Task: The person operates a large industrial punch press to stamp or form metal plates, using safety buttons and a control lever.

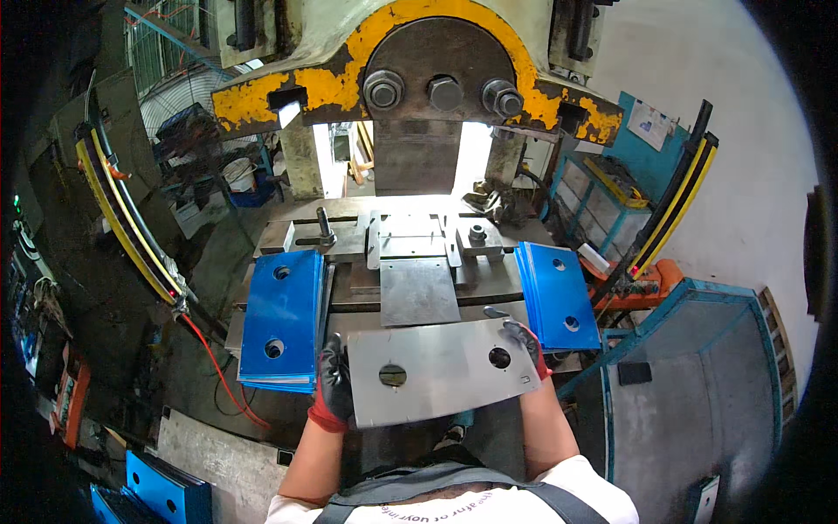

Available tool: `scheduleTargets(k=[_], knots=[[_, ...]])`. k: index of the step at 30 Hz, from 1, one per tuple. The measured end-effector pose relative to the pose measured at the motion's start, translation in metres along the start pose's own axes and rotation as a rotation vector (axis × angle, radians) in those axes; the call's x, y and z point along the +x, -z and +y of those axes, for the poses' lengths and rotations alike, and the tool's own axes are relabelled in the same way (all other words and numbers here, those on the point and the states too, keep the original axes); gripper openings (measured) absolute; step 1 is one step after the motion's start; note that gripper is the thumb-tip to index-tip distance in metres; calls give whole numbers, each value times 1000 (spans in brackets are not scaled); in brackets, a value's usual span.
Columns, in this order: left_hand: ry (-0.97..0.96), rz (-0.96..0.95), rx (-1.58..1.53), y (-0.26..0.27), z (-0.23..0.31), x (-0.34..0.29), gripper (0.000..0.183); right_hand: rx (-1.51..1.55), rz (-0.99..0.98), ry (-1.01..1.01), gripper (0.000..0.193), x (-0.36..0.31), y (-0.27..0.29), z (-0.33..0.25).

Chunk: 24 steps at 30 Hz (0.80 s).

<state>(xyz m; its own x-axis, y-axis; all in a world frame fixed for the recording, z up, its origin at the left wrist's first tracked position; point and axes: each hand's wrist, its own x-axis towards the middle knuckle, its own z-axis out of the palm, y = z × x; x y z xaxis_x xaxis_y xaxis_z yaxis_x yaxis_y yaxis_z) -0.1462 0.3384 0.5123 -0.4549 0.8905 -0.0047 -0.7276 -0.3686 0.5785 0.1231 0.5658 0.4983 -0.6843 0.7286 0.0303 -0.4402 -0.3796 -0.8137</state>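
A silver sheet-metal plate (443,371) with two round holes is held up in front of my body, its right end slightly raised. My left hand (334,384), in a black glove with a red cuff, grips the left edge. The opposite end is in my right hand (524,341), gloved alike, with fingers over the top corner. Just beyond the plate, a flat grey metal piece (419,293) reaches toward me from the die fixture (412,234) on the press bed. Blue plates with two holes lie in a stack (281,319) on the left and another stack (560,297) on the right.
Above the bed hangs the yellow-and-black press ram (443,65) with large bolts. Yellow-striped guard bars stand at left (122,218) and right (676,205). A blue-framed grey bin (698,402) is at lower right. More blue plates (166,489) sit at lower left, near a red hose (214,362).
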Motion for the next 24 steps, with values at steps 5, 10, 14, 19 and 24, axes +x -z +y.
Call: scheduleTargets(k=[5,10,14,19,24], knots=[[27,-64,236,-2,-1,6,52,258,35,134,50,-6,-14,12],[50,-225,405,-15,-21,-2,42,204,242,193,41,-31,-29,60],[-241,-161,781,3,-27,1,48,-75,89,191,43,-53,-82,65],[-151,-181,643,-14,-17,-4,57,-182,99,182,44,-40,-38,83],[-225,-164,881,-13,-10,-2,59,-531,164,183,40,-24,-42,59]])
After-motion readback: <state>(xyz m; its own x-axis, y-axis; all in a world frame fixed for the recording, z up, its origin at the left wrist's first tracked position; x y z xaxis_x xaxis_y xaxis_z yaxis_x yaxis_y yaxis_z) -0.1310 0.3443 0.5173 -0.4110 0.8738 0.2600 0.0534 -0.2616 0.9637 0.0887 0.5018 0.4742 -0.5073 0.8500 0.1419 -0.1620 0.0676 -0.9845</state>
